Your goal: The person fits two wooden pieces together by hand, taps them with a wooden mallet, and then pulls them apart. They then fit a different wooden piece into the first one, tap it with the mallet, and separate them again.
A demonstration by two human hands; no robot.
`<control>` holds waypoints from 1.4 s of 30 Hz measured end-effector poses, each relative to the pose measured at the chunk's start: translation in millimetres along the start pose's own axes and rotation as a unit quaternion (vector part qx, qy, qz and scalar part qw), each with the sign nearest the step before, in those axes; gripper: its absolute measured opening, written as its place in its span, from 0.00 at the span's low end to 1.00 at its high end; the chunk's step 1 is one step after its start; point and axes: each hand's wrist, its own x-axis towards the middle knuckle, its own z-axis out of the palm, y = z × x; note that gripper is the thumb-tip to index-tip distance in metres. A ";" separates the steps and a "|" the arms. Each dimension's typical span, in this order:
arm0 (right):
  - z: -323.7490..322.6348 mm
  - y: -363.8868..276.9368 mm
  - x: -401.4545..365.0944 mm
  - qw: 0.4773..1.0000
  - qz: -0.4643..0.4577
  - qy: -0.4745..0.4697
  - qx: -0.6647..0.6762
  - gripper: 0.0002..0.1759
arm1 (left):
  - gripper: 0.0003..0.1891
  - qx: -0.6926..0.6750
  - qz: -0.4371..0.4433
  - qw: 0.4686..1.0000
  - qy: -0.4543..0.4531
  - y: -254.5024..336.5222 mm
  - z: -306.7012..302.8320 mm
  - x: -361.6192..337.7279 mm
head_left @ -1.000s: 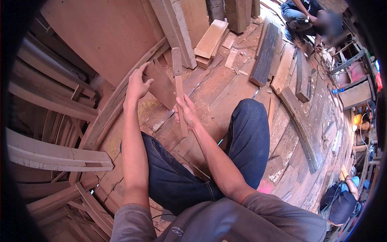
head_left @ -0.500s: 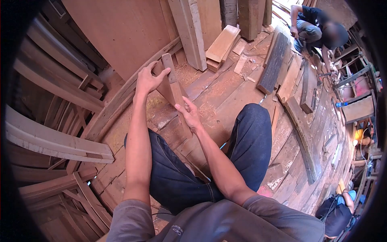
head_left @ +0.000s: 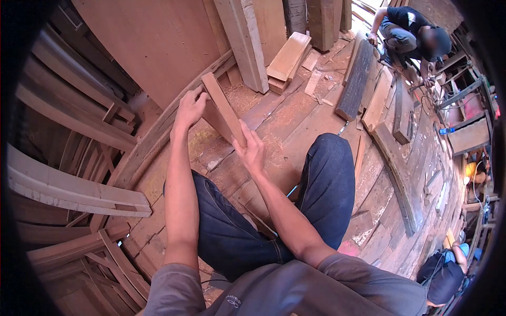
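Between my hands a short wooden board (head_left: 225, 111) is held up on a slant above the floor, its narrow edge facing me. My left hand (head_left: 190, 109) is at the board's far end, fingers bent against its left side; part of the grip is hidden. Nearer to me, my right hand (head_left: 251, 150) is closed around the lower end, with the thumb side along the edge. Below lie wood shavings (head_left: 273, 143) on the plank floor.
Stacked pale boards (head_left: 289, 58) lie ahead, with a dark beam (head_left: 356, 81) and a long plank (head_left: 395, 176) to the right. Curved timbers (head_left: 79, 184) stand at left. One person (head_left: 414, 34) crouches at upper right, another (head_left: 443, 276) is at lower right.
The board has turned in my hands, so its narrow edge now shows along its length. My left thumb has come off the top edge, and my right hand has shifted slightly.
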 end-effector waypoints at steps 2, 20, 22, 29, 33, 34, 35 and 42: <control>-3.7 -2.9 -2.7 0.999 -0.004 -0.004 -0.048 0.42 | 0.20 -0.014 -0.021 0.999 -0.048 -2.9 -5.0 2.8; -3.8 0.0 -3.4 0.989 -0.040 0.064 -0.124 0.46 | 0.36 0.048 0.044 0.994 -0.093 5.1 -9.1 -6.5; -5.7 -1.5 -3.6 0.992 -0.019 0.048 -0.114 0.44 | 0.38 -0.055 -0.005 0.991 -0.118 24.3 -15.9 -12.8; -5.0 -2.7 1.3 0.999 0.022 0.043 0.020 0.37 | 0.44 -0.018 -0.008 0.995 -0.098 21.9 -9.2 -6.6; -7.0 -4.9 2.7 0.998 0.025 0.035 0.036 0.37 | 0.40 -0.024 -0.002 0.996 -0.091 18.4 -5.0 -5.2; -6.5 -5.3 2.7 0.998 0.022 0.035 0.039 0.36 | 0.38 -0.027 0.005 0.996 -0.087 16.6 -4.5 -5.4; -6.5 -5.3 3.0 0.998 0.019 0.035 0.043 0.36 | 0.36 -0.030 0.010 0.996 -0.084 15.0 -4.0 -5.1; -3.4 -10.1 0.6 0.997 0.037 0.033 0.067 0.33 | 0.23 -0.056 0.050 0.993 -0.089 12.1 -2.8 -7.2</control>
